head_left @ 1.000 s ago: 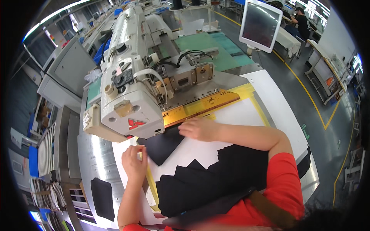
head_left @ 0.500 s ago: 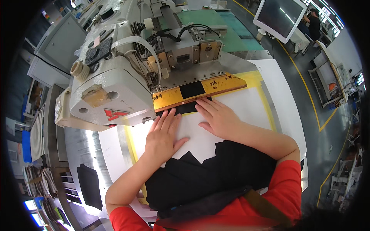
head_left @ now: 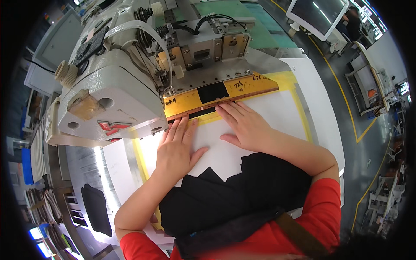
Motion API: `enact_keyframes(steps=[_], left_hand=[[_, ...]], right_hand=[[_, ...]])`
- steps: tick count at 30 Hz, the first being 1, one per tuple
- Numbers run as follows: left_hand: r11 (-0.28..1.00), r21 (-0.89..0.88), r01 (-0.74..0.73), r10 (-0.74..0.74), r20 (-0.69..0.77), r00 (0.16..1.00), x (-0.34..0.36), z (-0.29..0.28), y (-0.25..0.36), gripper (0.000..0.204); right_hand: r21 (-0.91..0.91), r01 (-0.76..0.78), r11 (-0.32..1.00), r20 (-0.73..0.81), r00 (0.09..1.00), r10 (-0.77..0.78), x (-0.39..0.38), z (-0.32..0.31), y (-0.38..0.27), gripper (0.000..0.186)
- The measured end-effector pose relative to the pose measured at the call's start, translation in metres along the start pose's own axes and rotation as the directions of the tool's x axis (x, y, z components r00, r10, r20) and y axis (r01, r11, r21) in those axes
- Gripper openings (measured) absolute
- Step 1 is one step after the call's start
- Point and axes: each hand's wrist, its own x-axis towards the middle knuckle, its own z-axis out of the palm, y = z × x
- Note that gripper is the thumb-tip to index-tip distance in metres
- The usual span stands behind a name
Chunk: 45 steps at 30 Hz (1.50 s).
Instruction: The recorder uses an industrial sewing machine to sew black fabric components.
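white template sheet (head_left: 255, 117) lies flat on the table (head_left: 323, 108) in the middle of the frame, its far edge tucked against the brass-coloured clamp bar (head_left: 225, 96) at the foot of the sewing machine (head_left: 112, 95). a yellow border (head_left: 299, 108) frames it on the right and along the left. your left hand (head_left: 175, 147) rests palm down on it just left of centre, fingers spread and pointing up toward the bar, tips close to the machine head. your right hand (head_left: 245, 125) lies flat beside it, fingers together and angled toward the bar, touching or nearly touching a thin dark strip (head_left: 203, 113) that peeks out under the bar. neither grip pinches anything; both are open and pressing down.

it looks thin, stiff and smooth, so you should expect it to slide easily on the table and to flex if lifted by one corner. flat palms suit it better than a pinch; if you must lift it, take it at a free side edge with both hands.

a small black fabric patch (head_left: 213, 92) sits in the bar's window. black fabric with a zigzag edge (head_left: 229, 190) lies across the near part of the sheet, soft and limp, close to your body. another dark piece (head_left: 96, 209) lies apart at the lower left on the metal surface.
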Motion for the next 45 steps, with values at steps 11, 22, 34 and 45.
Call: enact_keyframes(steps=[11,22,34,45], left_hand=[[0.999,-0.025,-0.032,0.033,0.009,0.999,-0.004,-0.002,0.001,0.062],[0.996,0.052,0.078,-0.079,0.005,0.997,-0.017,0.000,0.006,0.061],[0.997,0.054,0.061,-0.061,-0.002,0.998,-0.015,0.002,0.008,0.061],[0.994,0.112,-0.021,0.025,-0.034,0.999,-0.012,0.003,0.006,0.060]], right_hand=[[-0.018,0.014,1.000,-0.039,0.999,-0.015,-0.012,-0.002,-0.007,0.068],[-0.052,0.003,0.999,-0.058,0.998,-0.006,-0.008,-0.005,-0.010,0.062],[-0.074,0.013,0.997,-0.076,0.997,-0.019,-0.007,-0.009,-0.010,0.061],[0.031,0.030,0.999,0.040,0.999,-0.031,-0.009,-0.048,-0.006,0.047]])
